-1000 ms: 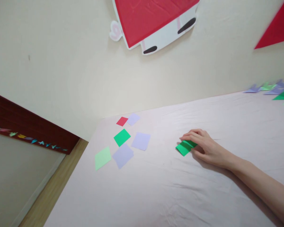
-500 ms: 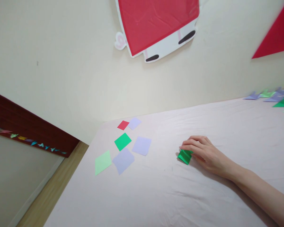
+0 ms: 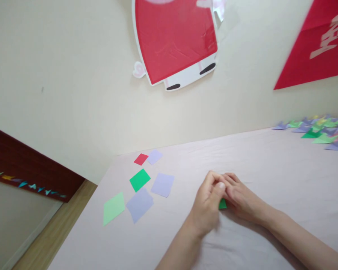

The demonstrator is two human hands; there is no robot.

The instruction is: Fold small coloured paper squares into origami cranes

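A folded green paper (image 3: 222, 204) lies on the pale sheet-covered surface (image 3: 270, 168), mostly hidden between my two hands. My left hand (image 3: 207, 206) comes in from below with its fingers curled and pinched at the paper's upper edge. My right hand (image 3: 240, 197) reaches in from the right, fingers bent down onto the same paper. Only a small green corner shows beneath them.
Loose paper squares lie to the left: red (image 3: 141, 159), lilac (image 3: 154, 156), green (image 3: 140, 179), lilac (image 3: 162, 184), lilac (image 3: 139, 204), pale green (image 3: 113, 208). Several folded paper shapes (image 3: 318, 129) sit at the far right by the wall. The surface's left edge drops to a wooden floor (image 3: 53, 240).
My left hand has come into view and joined my right hand on the green paper. The paper looks smaller and more covered than before. The camera has tilted and shifted.
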